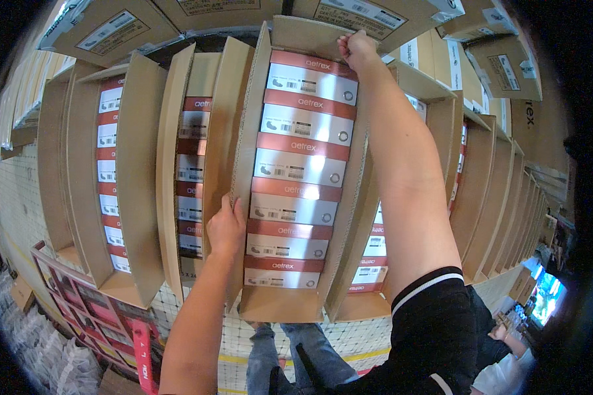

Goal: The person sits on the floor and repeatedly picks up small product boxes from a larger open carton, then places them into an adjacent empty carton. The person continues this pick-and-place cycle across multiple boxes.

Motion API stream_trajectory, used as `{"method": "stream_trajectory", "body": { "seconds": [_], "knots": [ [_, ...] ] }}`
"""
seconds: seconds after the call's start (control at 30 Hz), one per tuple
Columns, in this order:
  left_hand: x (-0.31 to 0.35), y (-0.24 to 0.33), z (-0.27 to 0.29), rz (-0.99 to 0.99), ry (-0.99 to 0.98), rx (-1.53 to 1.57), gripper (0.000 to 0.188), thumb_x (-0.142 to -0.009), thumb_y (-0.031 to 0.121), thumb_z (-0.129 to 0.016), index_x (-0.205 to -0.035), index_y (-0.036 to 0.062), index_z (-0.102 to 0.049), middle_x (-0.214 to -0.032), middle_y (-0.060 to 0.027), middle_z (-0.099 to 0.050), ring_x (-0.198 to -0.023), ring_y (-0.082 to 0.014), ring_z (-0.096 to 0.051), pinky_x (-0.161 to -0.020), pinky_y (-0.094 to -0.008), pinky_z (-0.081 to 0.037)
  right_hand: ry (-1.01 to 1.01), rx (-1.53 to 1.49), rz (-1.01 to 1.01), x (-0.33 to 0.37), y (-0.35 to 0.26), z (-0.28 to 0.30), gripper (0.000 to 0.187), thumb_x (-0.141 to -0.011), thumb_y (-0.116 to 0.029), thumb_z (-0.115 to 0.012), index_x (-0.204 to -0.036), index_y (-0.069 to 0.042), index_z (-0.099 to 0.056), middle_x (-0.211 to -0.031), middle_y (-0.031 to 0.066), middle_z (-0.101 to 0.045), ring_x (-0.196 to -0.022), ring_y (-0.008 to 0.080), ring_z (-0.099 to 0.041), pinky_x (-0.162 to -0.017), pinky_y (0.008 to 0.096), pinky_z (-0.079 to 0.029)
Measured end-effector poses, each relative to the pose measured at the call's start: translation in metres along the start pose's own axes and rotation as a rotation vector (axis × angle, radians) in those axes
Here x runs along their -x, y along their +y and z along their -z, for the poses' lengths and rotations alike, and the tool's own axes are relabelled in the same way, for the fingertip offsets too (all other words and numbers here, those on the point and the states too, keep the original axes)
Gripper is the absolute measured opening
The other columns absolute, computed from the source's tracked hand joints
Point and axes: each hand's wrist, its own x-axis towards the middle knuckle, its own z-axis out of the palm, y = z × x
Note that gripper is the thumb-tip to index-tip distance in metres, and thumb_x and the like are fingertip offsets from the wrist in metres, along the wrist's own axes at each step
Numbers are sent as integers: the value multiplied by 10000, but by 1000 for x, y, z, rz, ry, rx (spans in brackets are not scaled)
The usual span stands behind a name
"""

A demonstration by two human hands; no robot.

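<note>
We've got one view only: head cam, fisheye, looking steeply down over our raised forearms. Open carton [296, 178] fills centre frame, very close; floor [244, 342] sits far below at bottom edge. Edges bend hard toward the rim. No second view to overlap.

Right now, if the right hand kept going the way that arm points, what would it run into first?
The right hand already grips the top flap of the open carton; going on, it would probably meet the labelled cardboard boxes stacked just above, though depth is unclear.
</note>
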Motion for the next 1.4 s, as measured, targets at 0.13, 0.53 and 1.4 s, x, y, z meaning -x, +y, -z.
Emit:
{"method": "stream_trajectory", "body": {
  "seconds": [0.13, 0.53, 1.4],
  "knots": [
    [0, 0, -2, 8, -21, 1, 326, -1032, 322, -459, -1207, 59, -539, -761, -268, -679, -708, -460, -674, -643, -555, -534, -11, 102, 46, -3, 5, 0, 508, -1087, -453, -252, -905, -90, -558, -735, 34, -628, -627, 149, -598, -540, 287, -495],
    [0, 8, 7, -2, -71, 85, 362, -1040, 362, -408, -1217, 68, -523, -843, -271, -695, -801, -469, -679, -741, -572, -525, -180, 362, -16, 471, 249, 123, 456, -1072, -319, -371, -744, -58, -550, -636, 27, -521, -597, 137, -500, -554, 352, -405],
    [167, -369, -27, -373, 169, 255, 616, -961, 206, -594, -1497, 16, -357, -1517, -294, -345, -1348, -464, -411, -1112, -483, -370, 234, 1203, 826, 611, 456, 32, 717, -806, -38, -643, -1471, 22, -382, -1239, 272, -605, -1012, 427, -636, -845, 465, -550]
  ]
}}
